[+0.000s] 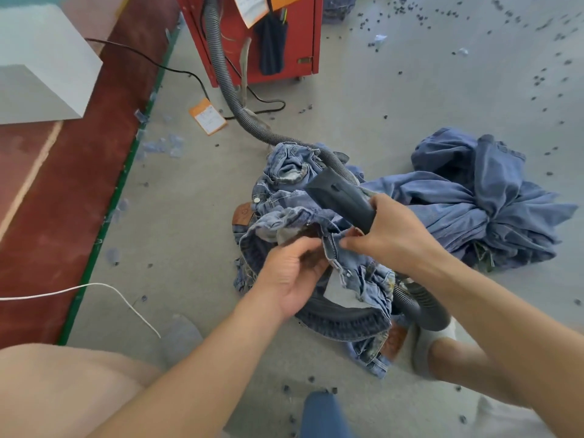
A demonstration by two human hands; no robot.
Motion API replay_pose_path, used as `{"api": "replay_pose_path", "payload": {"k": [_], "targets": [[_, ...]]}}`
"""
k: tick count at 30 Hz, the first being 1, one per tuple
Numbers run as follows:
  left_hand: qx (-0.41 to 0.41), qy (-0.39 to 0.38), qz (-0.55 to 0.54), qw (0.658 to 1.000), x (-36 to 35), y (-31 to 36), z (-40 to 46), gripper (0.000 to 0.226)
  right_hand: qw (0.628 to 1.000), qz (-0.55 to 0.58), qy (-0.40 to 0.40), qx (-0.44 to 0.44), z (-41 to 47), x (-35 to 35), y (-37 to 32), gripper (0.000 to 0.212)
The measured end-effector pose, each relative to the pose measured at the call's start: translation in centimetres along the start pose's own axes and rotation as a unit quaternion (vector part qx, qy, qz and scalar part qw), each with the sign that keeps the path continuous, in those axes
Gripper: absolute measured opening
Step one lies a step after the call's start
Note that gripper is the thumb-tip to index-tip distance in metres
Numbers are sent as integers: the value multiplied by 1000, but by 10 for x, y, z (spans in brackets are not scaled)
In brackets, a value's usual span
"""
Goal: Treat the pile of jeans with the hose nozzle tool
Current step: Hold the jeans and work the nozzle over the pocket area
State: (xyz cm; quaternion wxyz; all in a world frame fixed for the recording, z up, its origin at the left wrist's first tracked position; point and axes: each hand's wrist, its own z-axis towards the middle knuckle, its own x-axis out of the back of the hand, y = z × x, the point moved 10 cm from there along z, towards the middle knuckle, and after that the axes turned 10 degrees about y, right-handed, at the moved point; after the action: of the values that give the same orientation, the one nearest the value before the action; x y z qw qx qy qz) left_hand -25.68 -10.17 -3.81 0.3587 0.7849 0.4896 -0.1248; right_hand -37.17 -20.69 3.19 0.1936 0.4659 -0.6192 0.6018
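Crossing the jeans (316, 222), the hose (221, 74) leaves a red cabinet (303, 36).

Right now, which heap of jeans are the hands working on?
The lighter, washed heap at centre, under the nozzle; both hands hold its fly. The plain blue heap lies untouched.

Crumpled blue jeans (303, 197) heaped on floor; dark nozzle (339, 197) atop.

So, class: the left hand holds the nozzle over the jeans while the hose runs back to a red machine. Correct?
Not quite. In the head view the right hand holds the nozzle, not the left hand, which grips the jeans. The hose does run to the red machine.
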Motion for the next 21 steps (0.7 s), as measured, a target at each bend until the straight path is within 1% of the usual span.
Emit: {"api": "replay_pose_path", "payload": {"k": [3, 5, 7, 10, 16, 18, 21], "targets": [[-2, 6, 8, 1000, -7, -9, 1, 42, 999, 20, 31, 8, 2, -1, -9, 62], [-2, -11, 4, 1000, -13, -10, -3, 51, 998, -2, 56, 14, 5, 1, -12, 62], [11, -14, -16, 1000, -16, -13, -5, 54, 998, -33, 51, 11, 8, -2, -11, 59], [26, 10, -38, 999, -11, -15, -5, 51, 998, -54, 31, 7, 12, -6, -9, 51], [17, 59, -40, 997, -1, -10, -1, 38, 996, -84, 1, 8, 20, 1, -12, 32], [14, 67, -35, 997, -1, -12, 0, 35, 998, -61, 1, -16, 20, 2, -7, 32], [11, 74, -34, 997, -1, -15, 1, 33, 998, 3, -15, -60, 19, -3, 1, 33]]}}
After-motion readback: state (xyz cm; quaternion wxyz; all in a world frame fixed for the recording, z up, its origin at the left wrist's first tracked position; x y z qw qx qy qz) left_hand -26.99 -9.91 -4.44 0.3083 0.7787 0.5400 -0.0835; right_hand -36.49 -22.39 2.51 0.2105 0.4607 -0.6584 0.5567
